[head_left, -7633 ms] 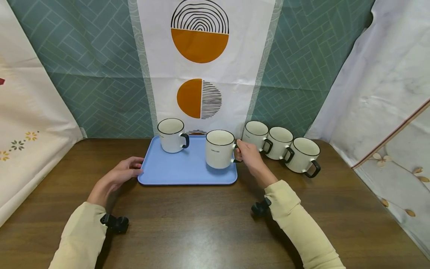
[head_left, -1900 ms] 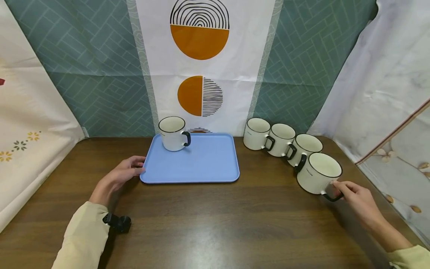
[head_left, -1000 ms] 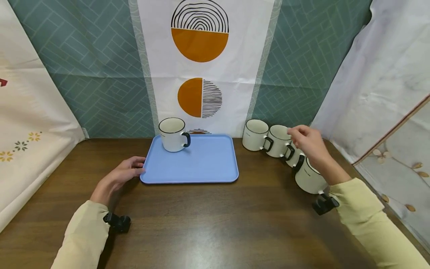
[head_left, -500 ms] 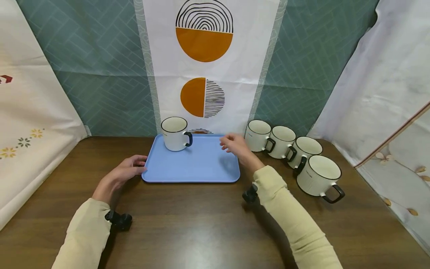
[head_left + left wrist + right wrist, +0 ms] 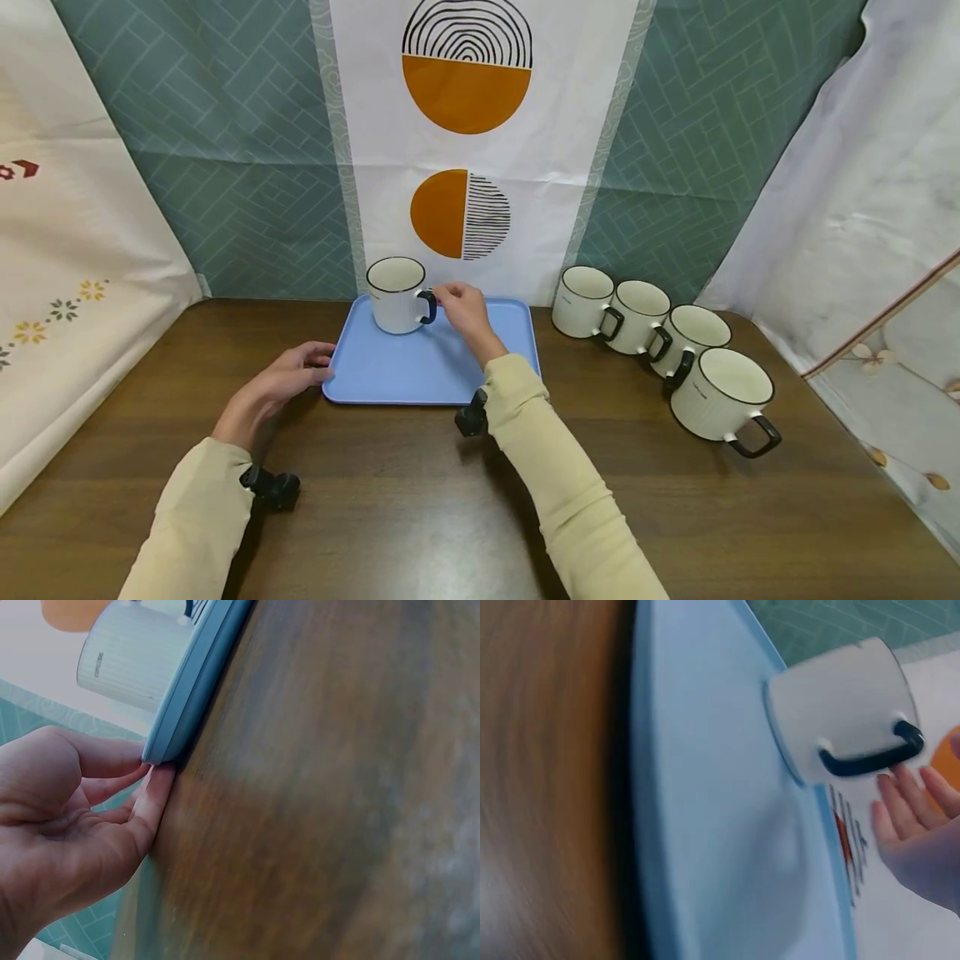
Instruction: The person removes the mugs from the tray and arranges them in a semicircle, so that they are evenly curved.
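Note:
A white enamel-style mug point(image 5: 395, 304) with a black rim and black handle stands upright at the back left of the blue tray point(image 5: 390, 375). My right hand point(image 5: 467, 312) reaches over the tray beside the handle. The right wrist view shows that hand's fingers point(image 5: 901, 802) loosely extended, right by the black handle point(image 5: 874, 759) and not wrapped round it; contact is hard to tell. At the tray's left edge, my left hand point(image 5: 281, 382) holds the rim between thumb and fingers, as the left wrist view shows close up.
Several matching mugs stand in a slanting row right of the tray, the nearest mug point(image 5: 720, 396) with its handle toward the right front. The brown wooden table point(image 5: 420, 492) spreads in front. A patterned cloth point(image 5: 472, 125) hangs behind.
Earlier, my right hand moved a mug from the tray to the near end of the row and let go. It then swung left to the remaining mug's handle. My left hand stayed.

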Demonstrator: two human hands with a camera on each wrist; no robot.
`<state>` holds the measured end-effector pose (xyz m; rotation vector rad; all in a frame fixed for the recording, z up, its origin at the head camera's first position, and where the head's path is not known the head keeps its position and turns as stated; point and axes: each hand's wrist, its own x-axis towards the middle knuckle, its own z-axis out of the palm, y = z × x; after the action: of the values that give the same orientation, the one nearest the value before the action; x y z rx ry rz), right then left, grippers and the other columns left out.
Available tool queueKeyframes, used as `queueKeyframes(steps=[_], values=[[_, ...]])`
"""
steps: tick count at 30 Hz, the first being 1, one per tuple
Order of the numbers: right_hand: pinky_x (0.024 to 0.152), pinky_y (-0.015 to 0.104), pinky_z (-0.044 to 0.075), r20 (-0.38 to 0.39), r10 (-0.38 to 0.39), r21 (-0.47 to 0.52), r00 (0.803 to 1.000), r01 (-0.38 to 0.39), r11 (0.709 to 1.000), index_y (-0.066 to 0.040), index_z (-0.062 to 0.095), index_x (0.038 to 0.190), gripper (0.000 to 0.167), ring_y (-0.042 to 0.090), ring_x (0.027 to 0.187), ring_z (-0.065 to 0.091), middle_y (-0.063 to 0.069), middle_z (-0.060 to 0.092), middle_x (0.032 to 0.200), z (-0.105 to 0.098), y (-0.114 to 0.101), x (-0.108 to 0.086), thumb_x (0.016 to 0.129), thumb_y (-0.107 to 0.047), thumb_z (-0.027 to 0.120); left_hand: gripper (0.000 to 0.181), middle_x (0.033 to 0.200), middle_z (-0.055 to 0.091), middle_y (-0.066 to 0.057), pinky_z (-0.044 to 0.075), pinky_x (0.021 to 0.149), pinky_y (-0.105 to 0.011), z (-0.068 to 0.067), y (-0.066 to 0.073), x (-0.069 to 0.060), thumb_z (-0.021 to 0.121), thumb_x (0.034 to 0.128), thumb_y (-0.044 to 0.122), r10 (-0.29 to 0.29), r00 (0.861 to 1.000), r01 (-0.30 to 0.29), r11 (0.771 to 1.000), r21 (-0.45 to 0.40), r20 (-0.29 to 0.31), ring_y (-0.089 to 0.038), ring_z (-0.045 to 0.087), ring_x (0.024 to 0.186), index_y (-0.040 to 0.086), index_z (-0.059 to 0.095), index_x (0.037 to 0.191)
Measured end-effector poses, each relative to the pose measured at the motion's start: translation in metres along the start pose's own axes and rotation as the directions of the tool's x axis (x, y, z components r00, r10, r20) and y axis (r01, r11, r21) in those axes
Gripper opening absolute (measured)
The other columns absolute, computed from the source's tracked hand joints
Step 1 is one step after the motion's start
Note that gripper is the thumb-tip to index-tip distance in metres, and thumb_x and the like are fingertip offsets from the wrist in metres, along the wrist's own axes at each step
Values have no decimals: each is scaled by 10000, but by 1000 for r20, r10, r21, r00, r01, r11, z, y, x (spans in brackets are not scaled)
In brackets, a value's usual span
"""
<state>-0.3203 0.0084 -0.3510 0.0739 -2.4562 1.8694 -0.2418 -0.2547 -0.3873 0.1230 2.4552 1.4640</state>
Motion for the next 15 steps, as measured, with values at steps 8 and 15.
queueKeyframes(steps=[8, 15], values=[[750, 284, 452, -79, -40, 113, 996, 49, 992, -6, 672, 1013, 261, 242, 937, 625, 119, 694, 932, 24, 5, -4, 969, -248, 584, 559, 1280, 382, -330, 371, 987, -489, -1, 4, 1, 497, 963, 37, -7, 1000, 7, 1000, 0, 0, -388, 431, 1117, -137, 240, 1428], [567, 256, 372, -74, -83, 26, 994, 85, 996, -84, 548, 759, 306, 186, 674, 555, 27, 569, 694, 30, 12, -8, 940, -315, 634, 555, 1286, 386, -318, 373, 992, -481, 2, 1, 0, 499, 965, 33, -28, 1000, 28, 1000, 0, -4, -372, 433, 1116, -123, 248, 1435]])
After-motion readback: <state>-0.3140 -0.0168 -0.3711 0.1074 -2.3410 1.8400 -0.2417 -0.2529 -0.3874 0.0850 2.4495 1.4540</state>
